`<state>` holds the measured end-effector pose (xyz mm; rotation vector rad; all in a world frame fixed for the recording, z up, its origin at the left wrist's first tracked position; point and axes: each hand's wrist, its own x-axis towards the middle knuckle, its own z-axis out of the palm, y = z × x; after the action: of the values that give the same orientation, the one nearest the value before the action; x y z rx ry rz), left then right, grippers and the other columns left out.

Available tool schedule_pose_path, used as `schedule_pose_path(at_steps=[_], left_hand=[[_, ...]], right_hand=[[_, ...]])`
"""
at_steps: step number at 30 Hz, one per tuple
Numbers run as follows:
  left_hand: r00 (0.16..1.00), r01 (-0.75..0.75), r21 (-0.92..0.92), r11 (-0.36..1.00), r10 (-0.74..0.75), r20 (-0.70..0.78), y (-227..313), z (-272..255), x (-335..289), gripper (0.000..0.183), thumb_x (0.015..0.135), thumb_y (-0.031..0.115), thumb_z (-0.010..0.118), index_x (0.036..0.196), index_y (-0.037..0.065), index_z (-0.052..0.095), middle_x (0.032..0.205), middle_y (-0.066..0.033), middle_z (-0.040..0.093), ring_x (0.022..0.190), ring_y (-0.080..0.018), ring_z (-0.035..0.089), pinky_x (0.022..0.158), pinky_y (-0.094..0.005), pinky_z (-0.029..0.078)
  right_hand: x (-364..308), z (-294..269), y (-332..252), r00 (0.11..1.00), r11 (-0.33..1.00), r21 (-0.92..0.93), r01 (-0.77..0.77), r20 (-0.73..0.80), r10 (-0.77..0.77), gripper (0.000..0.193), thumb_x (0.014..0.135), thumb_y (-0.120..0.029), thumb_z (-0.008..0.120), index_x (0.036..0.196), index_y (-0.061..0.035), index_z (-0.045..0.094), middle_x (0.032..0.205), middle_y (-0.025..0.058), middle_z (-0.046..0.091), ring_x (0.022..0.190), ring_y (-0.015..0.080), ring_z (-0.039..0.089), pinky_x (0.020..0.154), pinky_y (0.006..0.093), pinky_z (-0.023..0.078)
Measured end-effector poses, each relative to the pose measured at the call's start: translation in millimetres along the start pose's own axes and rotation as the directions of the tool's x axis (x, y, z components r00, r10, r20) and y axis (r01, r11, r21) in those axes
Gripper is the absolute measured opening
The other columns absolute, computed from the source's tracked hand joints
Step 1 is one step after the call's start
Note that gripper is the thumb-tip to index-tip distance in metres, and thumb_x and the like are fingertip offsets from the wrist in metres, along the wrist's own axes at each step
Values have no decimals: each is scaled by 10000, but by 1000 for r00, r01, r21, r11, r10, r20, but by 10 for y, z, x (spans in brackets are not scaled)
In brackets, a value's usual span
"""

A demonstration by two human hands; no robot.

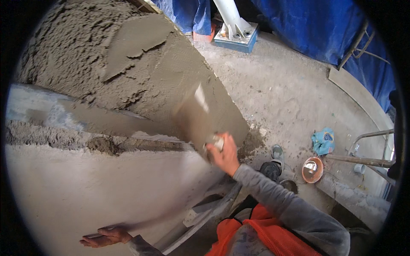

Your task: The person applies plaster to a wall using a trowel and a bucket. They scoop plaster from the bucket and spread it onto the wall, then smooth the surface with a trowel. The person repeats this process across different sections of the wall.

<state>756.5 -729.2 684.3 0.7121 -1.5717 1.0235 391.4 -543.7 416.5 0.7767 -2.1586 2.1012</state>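
Our right hand (225, 154) was clamped in a closed grip around the pale handle of a flat steel plastering trowel (197, 121), whose mortar-smeared blade was blurred as it lay against the grey wet mortar coat on the wall (141, 72). The blade sat at the right-hand edge of the mortar, just where the wall ended. Above and to the left of it the mortar was rough and lumpy, with one smoother patch near the top.

Our left hand (106, 236) was low on the wall, palm up and fingers spread apart, holding nothing that we could make out; a blurred streak ran from it towards the right, and we could not tell what that was. It touched or hovered just by the smooth pale lower band of plaster (85, 192), which a long flat straightedge board (85, 117) separated from the rough mortar above.

Our grey sleeve (282, 200) ran back to an orange mesh safety vest (265, 234). Beyond lay the dusty concrete floor (290, 94), where our grey shoe (277, 153) stood. Near it sat a round orange bowl (312, 169), with a crumpled turquoise cloth (323, 141) just beside it. Blue tarpaulin (316, 25) hung at the far side, behind a white post on a blue-edged base (235, 32).
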Motion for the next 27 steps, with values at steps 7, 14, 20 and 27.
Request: schedule_pose_path(at_steps=[7, 14, 20, 27], left_hand=[[998, -25, -7, 1000, 24, -51, -31, 36, 14, 691, 1110, 548, 456, 1574, 36, 437, 1682, -206, 361, 1597, -404, 237, 1274, -588, 177], [996, 42, -66, 997, -47, -74, -18, 50, 0, 679, 1104, 544, 480, 1550, 32, 477, 1673, -211, 373, 1593, -398, 251, 1275, -591, 173], [1000, 14, 6, 1000, -14, -25, 38, -14, 38, 702, 1113, 541, 457, 1578, 17, 418, 1697, -241, 268, 1601, -405, 206, 1272, -596, 233], [997, 39, -75, 996, -44, -68, 66, 31, 58, 664, 1120, 479, 461, 1574, -5, 449, 1676, -248, 344, 1591, -393, 251, 1292, -570, 157]], right_hand=[[-138, -360, -9, 996, 990, 122, -65, 74, 57, 394, 929, -240, 812, 1158, -4, 594, 981, 158, 693, 888, 283, 704, 759, 406, 549], [992, -277, -360, 989, 942, 308, -133, -25, 148, 349, 1002, -314, 747, 1108, -40, 558, 872, 130, 740, 755, 213, 736, 643, 355, 561], [-74, -188, -578, 979, 975, 162, 152, 111, -171, 393, 962, -287, 792, 1116, -17, 550, 838, 182, 728, 748, 308, 755, 668, 404, 584], [893, -321, -506, 951, 914, 333, -234, -119, 286, 369, 968, -279, 797, 1085, -23, 558, 900, 115, 727, 804, 140, 686, 672, 312, 541]])
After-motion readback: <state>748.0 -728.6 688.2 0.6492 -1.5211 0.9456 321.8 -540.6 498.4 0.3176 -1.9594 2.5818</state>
